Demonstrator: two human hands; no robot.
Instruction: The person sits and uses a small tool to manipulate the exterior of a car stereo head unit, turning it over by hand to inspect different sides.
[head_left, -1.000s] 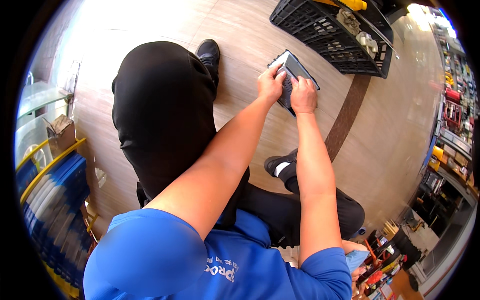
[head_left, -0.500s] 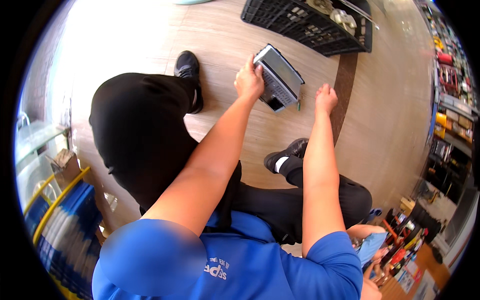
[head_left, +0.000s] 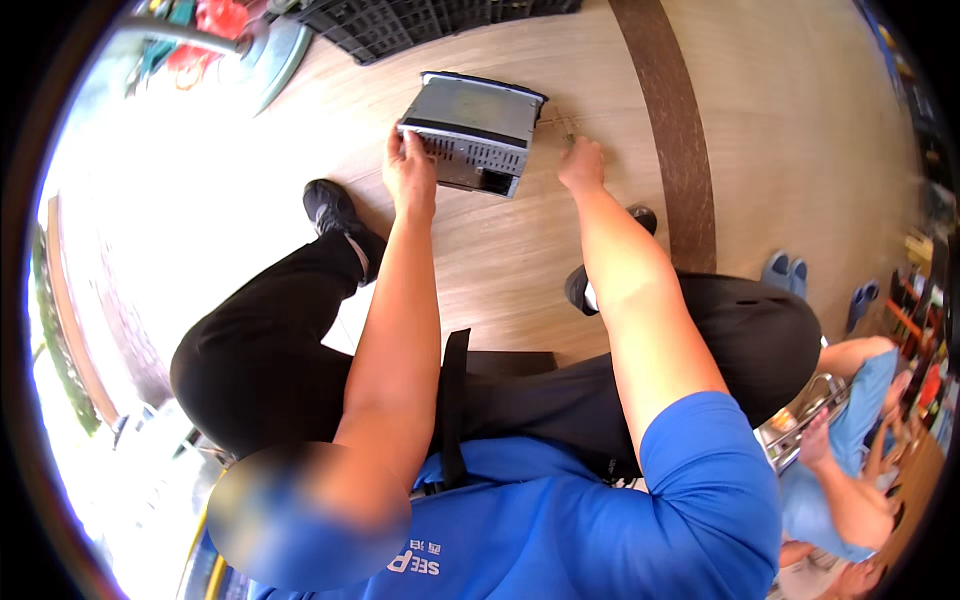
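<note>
A grey metal electronic unit [head_left: 478,110], box-shaped like a car stereo, is tilted over the floor. Its near side has rows of vent slots and a dark socket at the lower right corner. My left hand [head_left: 411,175] grips its left edge. To the right of the unit is my right hand [head_left: 583,166], apart from it, low by the floor with fingers curled together. A small thin greenish object [head_left: 569,134] shows at its fingertips; its kind is too small to make out.
A black plastic crate [head_left: 420,22] stands beyond the unit. The round base of a stand [head_left: 280,60] is at the far left. A dark strip [head_left: 668,110] crosses the wood-look floor. Blue slippers [head_left: 785,270] lie at right, near another person [head_left: 850,460].
My right hand has come nearer to the unit and down to the small thin object. The unit has been turned, my left hand still on it. The whole view has swung round.
</note>
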